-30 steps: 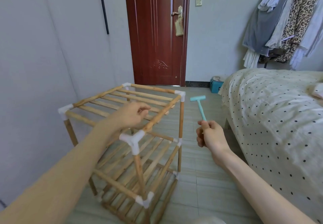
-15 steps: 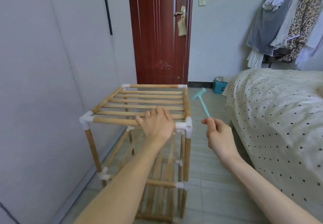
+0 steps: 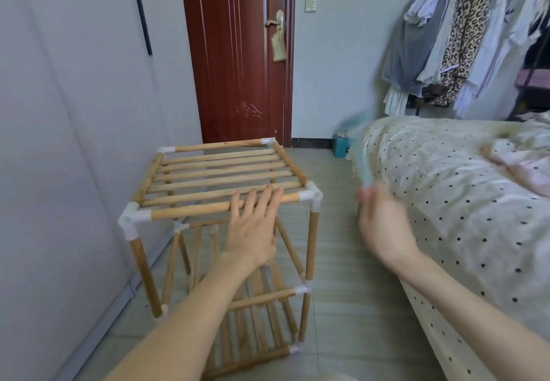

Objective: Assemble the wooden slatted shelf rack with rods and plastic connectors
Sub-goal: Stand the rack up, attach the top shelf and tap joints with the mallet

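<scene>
The three-tier rack of pale wooden rods joined by white plastic corner connectors (image 3: 220, 190) stands upright on the grey tiled floor (image 3: 336, 261), close beside the plain grey wall (image 3: 59, 142) at the left and a little apart from the bed with its cream, black-dotted cover (image 3: 446, 202) at the right. The left hand (image 3: 253, 226) lies flat on the near front rod of the top tier, fingers straight and slightly spread, reaching over the first slat; it reads as a steadying press, keeping the frame from rocking or sliding while the joints are knocked home. The right hand (image 3: 384, 223) is raised in the gap between rack and bed, badly smeared by motion, its fingers closed round the lower end of the small light-blue plastic mallet (image 3: 361, 160), whose head is only a teal blur above. From that pose the swing seems meant for the near right top connector (image 3: 311, 197), just beside the left fingertips, so the blow needs to land well clear of them. All visible corners carry their connectors and every tier has its slats, so the work looks close to done, with only tightening left. Behind, a dark red wooden door (image 3: 238, 53) is closed, and clothes (image 3: 461, 38) hang at the far right.
</scene>
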Action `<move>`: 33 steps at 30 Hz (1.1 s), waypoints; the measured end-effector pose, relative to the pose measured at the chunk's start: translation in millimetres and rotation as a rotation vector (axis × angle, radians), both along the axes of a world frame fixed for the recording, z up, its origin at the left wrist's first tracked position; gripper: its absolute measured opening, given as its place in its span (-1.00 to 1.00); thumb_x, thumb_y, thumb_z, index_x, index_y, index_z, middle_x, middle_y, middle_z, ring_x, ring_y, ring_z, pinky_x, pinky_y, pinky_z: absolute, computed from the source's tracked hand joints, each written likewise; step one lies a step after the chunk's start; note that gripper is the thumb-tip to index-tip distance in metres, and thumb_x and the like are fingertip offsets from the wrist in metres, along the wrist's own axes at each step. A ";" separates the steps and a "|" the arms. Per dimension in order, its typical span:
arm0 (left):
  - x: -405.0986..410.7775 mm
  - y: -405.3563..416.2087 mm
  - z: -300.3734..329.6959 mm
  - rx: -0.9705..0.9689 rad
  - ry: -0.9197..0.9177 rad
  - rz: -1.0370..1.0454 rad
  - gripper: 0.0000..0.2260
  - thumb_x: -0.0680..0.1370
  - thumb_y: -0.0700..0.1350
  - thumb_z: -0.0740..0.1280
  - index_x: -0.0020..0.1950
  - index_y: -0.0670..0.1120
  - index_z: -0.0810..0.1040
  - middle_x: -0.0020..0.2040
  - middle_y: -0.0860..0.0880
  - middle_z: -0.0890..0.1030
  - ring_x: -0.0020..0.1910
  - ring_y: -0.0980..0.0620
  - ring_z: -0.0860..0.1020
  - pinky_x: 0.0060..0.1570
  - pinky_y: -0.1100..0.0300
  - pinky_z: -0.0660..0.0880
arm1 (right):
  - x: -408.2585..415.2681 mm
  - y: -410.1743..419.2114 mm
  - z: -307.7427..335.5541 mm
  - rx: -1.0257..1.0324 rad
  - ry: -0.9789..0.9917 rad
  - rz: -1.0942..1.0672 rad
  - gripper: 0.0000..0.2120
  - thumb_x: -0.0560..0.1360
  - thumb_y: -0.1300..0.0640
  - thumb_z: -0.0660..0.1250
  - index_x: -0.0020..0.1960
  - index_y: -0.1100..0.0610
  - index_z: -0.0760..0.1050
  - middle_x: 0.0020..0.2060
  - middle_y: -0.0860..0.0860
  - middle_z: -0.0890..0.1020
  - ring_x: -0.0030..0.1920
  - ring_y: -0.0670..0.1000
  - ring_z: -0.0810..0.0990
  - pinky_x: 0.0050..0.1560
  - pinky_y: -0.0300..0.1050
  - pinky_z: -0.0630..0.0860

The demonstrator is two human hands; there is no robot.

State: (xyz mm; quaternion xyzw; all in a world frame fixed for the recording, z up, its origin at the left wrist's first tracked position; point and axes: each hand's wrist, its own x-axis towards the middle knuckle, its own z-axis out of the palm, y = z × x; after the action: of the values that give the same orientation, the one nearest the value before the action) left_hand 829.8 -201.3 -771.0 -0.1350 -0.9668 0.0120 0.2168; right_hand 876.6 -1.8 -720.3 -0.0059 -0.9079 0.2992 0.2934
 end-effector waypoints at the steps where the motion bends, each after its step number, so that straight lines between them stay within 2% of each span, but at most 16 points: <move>1: 2.1 1.9 0.0 0.005 -0.021 0.000 -0.16 0.49 -0.08 0.30 0.51 0.03 -0.29 0.53 0.05 -0.14 0.51 -0.06 -0.09 0.44 -0.15 -0.26 | -0.7 0.4 -14.8 0.069 -0.205 0.027 -0.73 0.64 0.05 0.00 0.00 0.20 0.38 -0.16 0.21 0.59 -0.16 0.24 0.55 -0.22 -0.02 0.39; 3: 3.3 4.8 -1.3 0.021 -0.051 -0.001 -0.13 0.47 -0.09 0.31 0.51 0.04 -0.30 0.53 0.07 -0.16 0.50 -0.06 -0.09 0.44 -0.15 -0.26 | -5.1 5.8 -21.9 0.030 -0.210 -0.021 -0.74 0.63 0.05 0.02 -0.07 0.17 0.39 -0.24 0.16 0.57 -0.16 0.26 0.56 -0.26 -0.03 0.35; 5: 1.1 5.1 2.5 0.026 -0.058 -0.001 -0.13 0.46 -0.08 0.32 0.51 0.04 -0.29 0.53 0.07 -0.16 0.50 -0.06 -0.08 0.44 -0.16 -0.22 | -1.3 5.6 -13.0 -0.192 0.164 -0.049 -0.75 0.62 0.05 0.04 -0.13 0.14 0.37 -0.40 0.04 0.47 -0.32 0.25 0.51 -0.34 -0.05 0.27; 6: 0.9 4.5 4.6 0.025 -0.067 -0.003 -0.13 0.46 -0.08 0.32 0.51 0.04 -0.28 0.53 0.07 -0.15 0.50 -0.06 -0.07 0.45 -0.16 -0.21 | -0.8 4.6 -14.1 -0.201 0.221 -0.078 -0.76 0.62 0.05 0.02 -0.13 0.14 0.34 -0.41 0.04 0.47 -0.36 0.24 0.48 -0.35 -0.05 0.25; 9: 3.5 3.2 6.4 0.022 -0.085 -0.003 -0.14 0.45 -0.09 0.32 0.51 0.04 -0.26 0.53 0.08 -0.14 0.50 -0.05 -0.06 0.45 -0.15 -0.20 | 5.1 -2.5 -24.9 0.020 -0.209 0.014 -0.76 0.64 0.01 -0.02 -0.11 0.12 0.28 -0.19 0.19 0.58 -0.22 0.24 0.50 -0.27 -0.04 0.30; 10: 4.5 3.5 5.8 0.025 -0.087 -0.003 -0.14 0.45 -0.09 0.31 0.52 0.04 -0.25 0.53 0.08 -0.14 0.50 -0.05 -0.06 0.45 -0.15 -0.21 | 2.9 2.4 -24.9 0.009 -0.227 -0.003 -0.74 0.64 0.00 -0.01 -0.11 0.13 0.31 -0.16 0.20 0.58 -0.17 0.23 0.52 -0.24 -0.04 0.32; 11: 4.4 4.1 5.3 0.027 -0.085 -0.005 -0.14 0.45 -0.09 0.31 0.52 0.04 -0.24 0.53 0.07 -0.13 0.49 -0.05 -0.06 0.45 -0.14 -0.21 | -0.8 7.5 -19.5 -0.033 -0.182 -0.017 -0.72 0.63 0.01 0.02 -0.11 0.16 0.36 -0.19 0.20 0.58 -0.17 0.24 0.54 -0.24 -0.05 0.32; 14: 2.9 6.0 8.3 0.038 -0.077 -0.013 -0.15 0.44 -0.09 0.32 0.52 0.05 -0.22 0.53 0.07 -0.11 0.49 -0.05 -0.05 0.45 -0.15 -0.19 | -2.2 6.7 1.3 -0.278 0.229 -0.112 -0.72 0.63 0.08 0.05 -0.08 0.23 0.42 -0.35 0.12 0.52 -0.35 0.19 0.47 -0.36 -0.08 0.19; 18: 6.1 4.5 7.7 0.035 -0.103 -0.008 -0.15 0.45 -0.09 0.31 0.52 0.05 -0.23 0.53 0.07 -0.11 0.50 -0.04 -0.06 0.45 -0.14 -0.19 | -2.2 8.5 -17.1 -0.129 -0.280 -0.007 -0.70 0.63 0.02 0.03 -0.12 0.17 0.40 -0.14 0.20 0.58 -0.16 0.22 0.53 -0.20 -0.07 0.36; 19: 5.8 4.1 7.0 0.041 -0.100 -0.010 -0.15 0.44 -0.09 0.31 0.52 0.05 -0.23 0.53 0.07 -0.10 0.50 -0.03 -0.06 0.46 -0.13 -0.20 | -5.2 15.4 -14.8 -0.145 -0.261 -0.018 -0.68 0.63 0.02 0.04 -0.17 0.16 0.40 -0.18 0.18 0.57 -0.16 0.21 0.52 -0.19 -0.07 0.35; 22: 4.0 5.2 8.1 0.063 -0.089 -0.018 -0.15 0.43 -0.10 0.32 0.52 0.06 -0.21 0.53 0.08 -0.08 0.50 -0.03 -0.06 0.46 -0.12 -0.21 | -1.3 18.3 -9.0 -0.320 0.192 -0.155 -0.71 0.63 0.08 0.05 -0.13 0.21 0.42 -0.30 0.09 0.52 -0.25 0.17 0.50 -0.26 -0.09 0.27; 23: 3.9 5.6 8.2 0.057 -0.088 -0.017 -0.15 0.44 -0.10 0.32 0.52 0.06 -0.21 0.53 0.08 -0.08 0.50 -0.03 -0.05 0.45 -0.13 -0.21 | 0.9 13.0 -10.8 -0.278 0.152 -0.150 -0.74 0.63 0.09 0.04 -0.12 0.20 0.39 -0.30 0.11 0.53 -0.27 0.18 0.51 -0.27 -0.10 0.27; 25: 4.6 5.6 6.9 0.050 -0.089 -0.009 -0.15 0.44 -0.10 0.32 0.52 0.06 -0.21 0.53 0.08 -0.09 0.50 -0.04 -0.06 0.45 -0.13 -0.21 | 4.9 0.8 -27.5 -0.062 -0.262 -0.007 -0.74 0.63 0.05 0.03 -0.15 0.15 0.33 -0.23 0.15 0.56 -0.23 0.18 0.54 -0.22 -0.04 0.42; 27: 4.2 5.8 6.7 0.068 -0.093 -0.010 -0.16 0.44 -0.10 0.32 0.52 0.05 -0.21 0.53 0.08 -0.09 0.50 -0.03 -0.06 0.46 -0.13 -0.21 | -6.6 7.5 -27.4 -0.100 -0.365 0.077 -0.70 0.63 0.03 0.05 -0.20 0.13 0.37 -0.32 0.07 0.52 -0.33 0.09 0.49 -0.26 -0.12 0.45; 30: 3.6 5.9 9.0 0.074 -0.099 -0.023 -0.16 0.44 -0.10 0.31 0.52 0.05 -0.20 0.53 0.09 -0.08 0.50 -0.02 -0.06 0.46 -0.12 -0.22 | -15.9 16.9 -4.5 -0.654 -0.109 0.034 -0.68 0.64 0.07 0.03 -0.23 0.13 0.37 -0.53 -0.03 0.34 -0.60 -0.09 0.29 -0.57 -0.24 0.22; 33: 4.1 5.0 9.6 0.075 -0.106 -0.027 -0.17 0.44 -0.11 0.31 0.52 0.06 -0.19 0.53 0.09 -0.08 0.50 -0.02 -0.06 0.45 -0.10 -0.24 | -13.5 26.1 -7.0 -1.223 0.021 -0.025 -0.70 0.64 0.11 -0.02 -0.24 0.12 0.29 -0.54 -0.04 0.21 -0.70 -0.17 0.14 -0.66 -0.36 0.07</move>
State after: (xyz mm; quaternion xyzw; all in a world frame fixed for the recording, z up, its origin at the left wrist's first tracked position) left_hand 833.9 -196.3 -761.4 -0.1404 -0.9747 -0.0345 0.1703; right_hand 863.0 24.3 -727.3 -0.1808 -0.5684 0.7629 0.2494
